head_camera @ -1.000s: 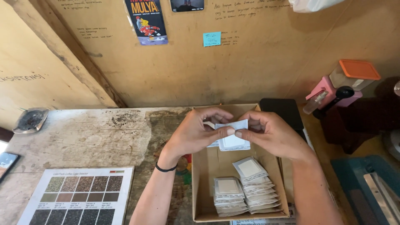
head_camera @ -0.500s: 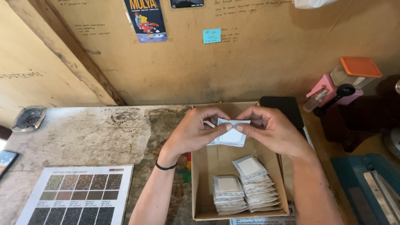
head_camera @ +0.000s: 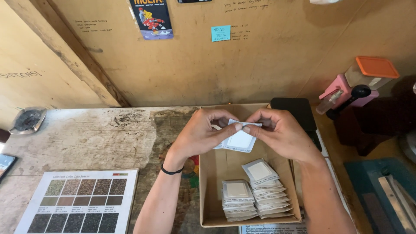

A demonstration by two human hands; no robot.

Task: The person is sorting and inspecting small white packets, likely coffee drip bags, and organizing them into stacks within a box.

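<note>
My left hand (head_camera: 203,135) and my right hand (head_camera: 281,132) meet over an open cardboard box (head_camera: 208,190). Both pinch the top edge of a small white paper sachet (head_camera: 240,141) with a square pale centre, held upright above the box. Thumbs and forefingers of the two hands nearly touch at its upper edge. Inside the box, near its front, lie two stacks of similar white sachets (head_camera: 255,195), fanned out. A dark band circles my left wrist (head_camera: 171,170).
A printed colour chart of dark grainy swatches (head_camera: 80,201) lies front left on the worn tabletop (head_camera: 86,138). A round ashtray (head_camera: 27,119) sits far left. A black flat device (head_camera: 294,110) lies behind the box. A pink grinder with orange-lidded container (head_camera: 359,84) stands right.
The sachet has been lifted slightly and my fingertips have closed in together at its top edge. The box and stacks have not moved.
</note>
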